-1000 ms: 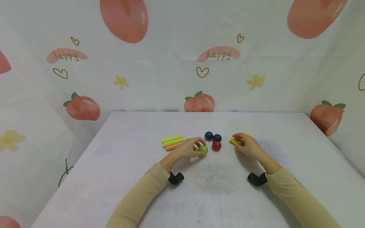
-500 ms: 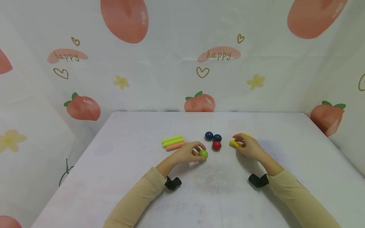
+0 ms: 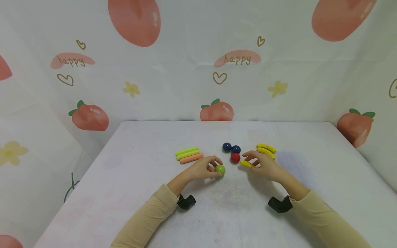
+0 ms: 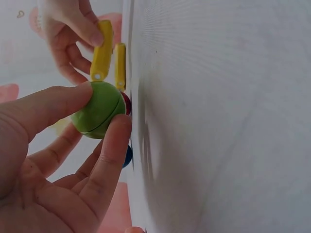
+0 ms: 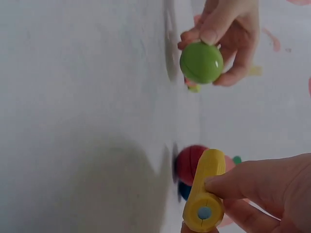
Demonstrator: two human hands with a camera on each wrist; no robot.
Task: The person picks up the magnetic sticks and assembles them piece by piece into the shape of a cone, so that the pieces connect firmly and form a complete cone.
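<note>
My left hand [image 3: 201, 168] pinches a green ball [image 3: 220, 169] between thumb and fingers, just off the table in the left wrist view. A seam runs round the ball [image 4: 97, 109]. My right hand [image 3: 268, 168] holds a short, slightly curved yellow rod [image 3: 246, 164] by thumb and fingers; its end [image 5: 204, 212] bears a pale round spot. The rod and the green ball are apart. Beyond them, a red ball [image 3: 235, 158] and two dark blue balls [image 3: 227, 147] lie close together. Behind the right hand lie two more yellow rods [image 3: 266, 148], side by side.
Left of the balls, two lime-green rods [image 3: 187, 151] and an orange rod [image 3: 191, 158] lie in a row on the white table [image 3: 149, 137]. A dark fitting sits at each wrist, the left one [image 3: 186, 202] and right one [image 3: 280, 204]. A printed cloth [image 3: 173, 79] hangs behind.
The left hand has drawn the green ball toward me, away from the other balls. The right hand has lifted a yellow rod from its group and carried it left and nearer.
</note>
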